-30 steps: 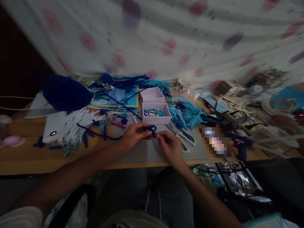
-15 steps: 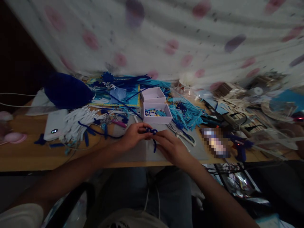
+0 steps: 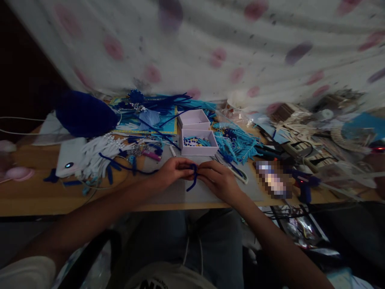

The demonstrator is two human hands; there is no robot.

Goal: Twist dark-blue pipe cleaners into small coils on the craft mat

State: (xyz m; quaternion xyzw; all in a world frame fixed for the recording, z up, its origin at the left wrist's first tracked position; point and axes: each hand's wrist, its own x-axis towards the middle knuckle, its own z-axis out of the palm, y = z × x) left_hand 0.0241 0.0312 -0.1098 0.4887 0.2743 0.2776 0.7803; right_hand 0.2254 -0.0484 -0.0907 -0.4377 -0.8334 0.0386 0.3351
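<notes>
A dark blue pipe cleaner [image 3: 191,184] is bent into loops between my two hands, over the grey mat [image 3: 171,192]. My left hand [image 3: 173,172] pinches it from the left, and its long tail runs out behind that hand across the table. From the other side, the fingertips of my right hand [image 3: 218,178] close on the bent part. A short free end hangs down between the hands. The fingers cover much of the looped part. Just beyond the hands stands an open white box [image 3: 199,151] with small beads in it. Scissors [image 3: 243,176] lie partly behind my right hand.
Light blue pipe-cleaner pieces [image 3: 240,144] are heaped right of the box. White stems [image 3: 98,154] and a white device [image 3: 67,160] lie at left, near a dark blue round object [image 3: 86,114]. A blurred phone-like item [image 3: 273,180] and a blue glue gun [image 3: 305,185] are at right.
The hands have drawn closer together at the fingertips. The pipe cleaner's loops have turned and are now more hidden; its free end has swung to the left.
</notes>
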